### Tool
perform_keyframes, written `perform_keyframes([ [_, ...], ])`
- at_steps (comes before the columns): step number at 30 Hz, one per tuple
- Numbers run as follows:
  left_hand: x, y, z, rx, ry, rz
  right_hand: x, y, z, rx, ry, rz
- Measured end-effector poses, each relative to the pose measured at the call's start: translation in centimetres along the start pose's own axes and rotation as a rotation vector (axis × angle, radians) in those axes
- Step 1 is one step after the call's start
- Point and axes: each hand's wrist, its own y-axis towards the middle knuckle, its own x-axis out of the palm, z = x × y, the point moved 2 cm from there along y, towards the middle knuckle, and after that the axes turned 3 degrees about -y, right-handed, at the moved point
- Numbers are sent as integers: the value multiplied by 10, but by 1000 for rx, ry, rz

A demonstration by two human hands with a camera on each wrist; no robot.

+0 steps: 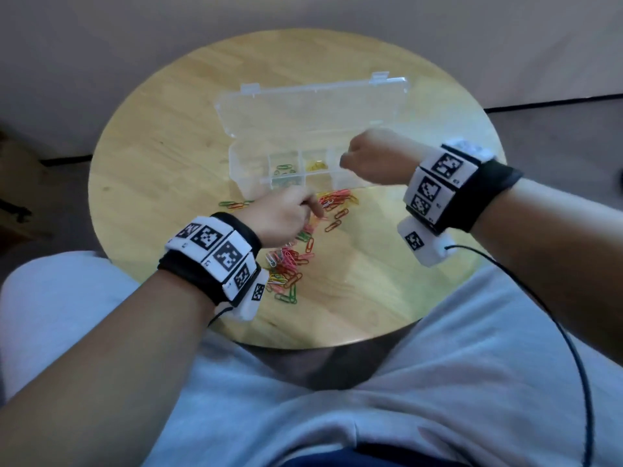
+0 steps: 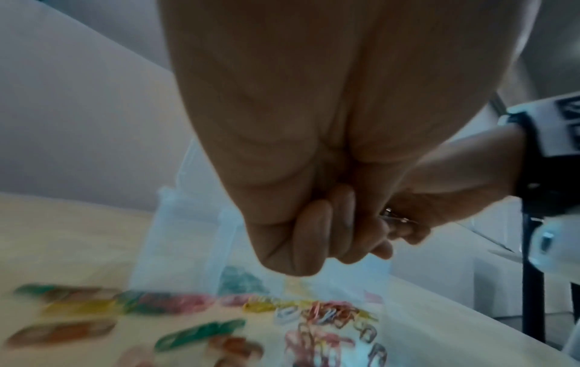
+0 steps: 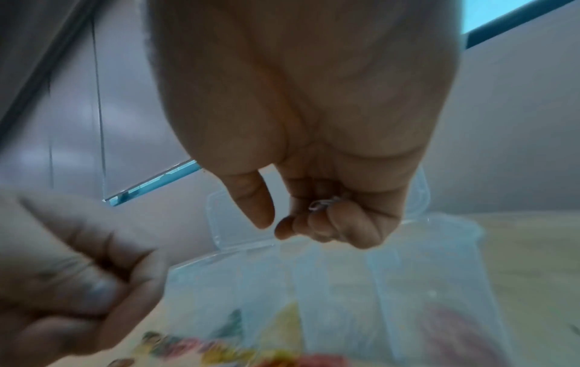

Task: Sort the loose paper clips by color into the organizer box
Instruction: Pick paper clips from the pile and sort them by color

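Head view: clear plastic organizer box [image 1: 317, 106], round wooden table [image 1: 151, 156].

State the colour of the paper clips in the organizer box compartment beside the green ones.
Yellow paper clips, clearest in the head view.

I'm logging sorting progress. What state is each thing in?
Clear plastic organizer box: lid open, green and yellow clips inside.
Loose coloured paper clips: unsorted, scattered on table.
Right hand: over box, fingers curled round a pale clip.
Left hand: fingers curled, over the pile.
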Motion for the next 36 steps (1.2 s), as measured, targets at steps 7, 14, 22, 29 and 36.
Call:
perform_keyframes([
  [7, -8, 37, 47, 86, 194, 157, -19, 47, -6, 110, 311, 177],
  [14, -6, 54, 52, 35, 242, 192, -6, 34, 5, 63, 579, 141],
  [22, -12, 81, 78, 106, 178, 328, -4, -12, 35, 62, 929, 269],
  [29, 2, 82, 67, 197, 321, 262, 24, -37, 49, 98, 941, 301],
  [36, -27, 32, 71, 292, 240, 345, 36, -45, 35, 20, 912, 237],
])
